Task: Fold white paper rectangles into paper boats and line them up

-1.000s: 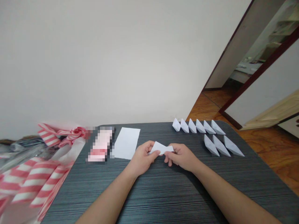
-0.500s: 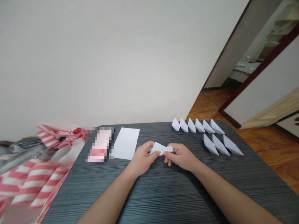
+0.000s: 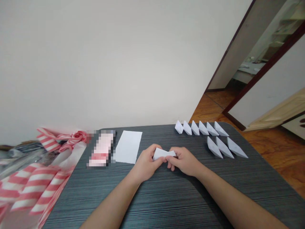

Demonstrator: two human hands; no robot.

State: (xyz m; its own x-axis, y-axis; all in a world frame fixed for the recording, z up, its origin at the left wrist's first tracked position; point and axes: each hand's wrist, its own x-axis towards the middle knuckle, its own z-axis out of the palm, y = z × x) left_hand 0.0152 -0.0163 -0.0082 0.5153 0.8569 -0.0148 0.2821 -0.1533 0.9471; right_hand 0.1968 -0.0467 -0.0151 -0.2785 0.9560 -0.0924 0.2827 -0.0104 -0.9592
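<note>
A small folded white paper (image 3: 161, 153) is held above the middle of the table between both hands. My left hand (image 3: 147, 162) grips its left end, thumb on the near face and fingers behind. My right hand (image 3: 182, 160) pinches the right end, its thumb close to the left thumb. The paper's lower edge is partly hidden by the thumbs. To the left of my left hand lies a flat white paper sheet (image 3: 128, 147). Beyond my right hand, folded white paper boats (image 3: 195, 128) stand in a back row of several, with a front row of three paper boats (image 3: 224, 147).
The dark wood-grain table (image 3: 152, 203) meets a white wall (image 3: 119, 63) at the back. A blurred-out pinkish rectangular object (image 3: 102, 148) lies at the table's left. Red-and-white striped fabric (image 3: 35, 184) is heaped beside the left edge. A doorway and wooden floor (image 3: 269, 143) are to the right.
My left thumb has slid slightly right along the folded paper, and the left fingers cover more of its left end. The paper boats and the sheet stay in place.
</note>
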